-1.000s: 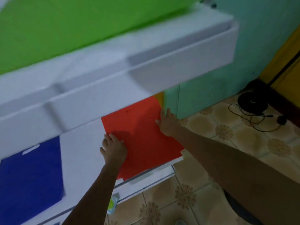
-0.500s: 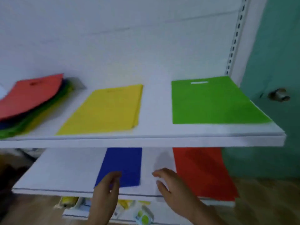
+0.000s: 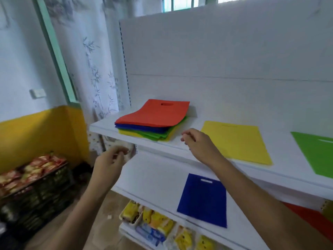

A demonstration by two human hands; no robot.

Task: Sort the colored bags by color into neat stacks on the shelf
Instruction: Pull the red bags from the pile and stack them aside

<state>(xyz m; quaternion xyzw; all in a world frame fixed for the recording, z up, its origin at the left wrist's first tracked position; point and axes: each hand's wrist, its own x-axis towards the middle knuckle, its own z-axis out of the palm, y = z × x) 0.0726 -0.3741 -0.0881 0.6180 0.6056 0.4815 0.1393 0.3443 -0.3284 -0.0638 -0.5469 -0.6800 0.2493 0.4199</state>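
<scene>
Mixed pile of bags, red on top, lies at left end of upper shelf. Right hand just beside the pile, fingers loosely curled, holding nothing. Left hand below shelf edge, likewise empty. Yellow bag lies flat to the right

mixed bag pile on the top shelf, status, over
Both hands, left and right, empty, near the mixed-colour stack of flat fabric bags. Orange-red bag on top, untouched. Nothing in the way.

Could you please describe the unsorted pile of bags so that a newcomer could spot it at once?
On the white upper shelf, look to its left end, near the curtain. The mixed pile lies there, topped by an orange-red bag; unlike the single yellow bag beside it, it shows several colours layered.
</scene>
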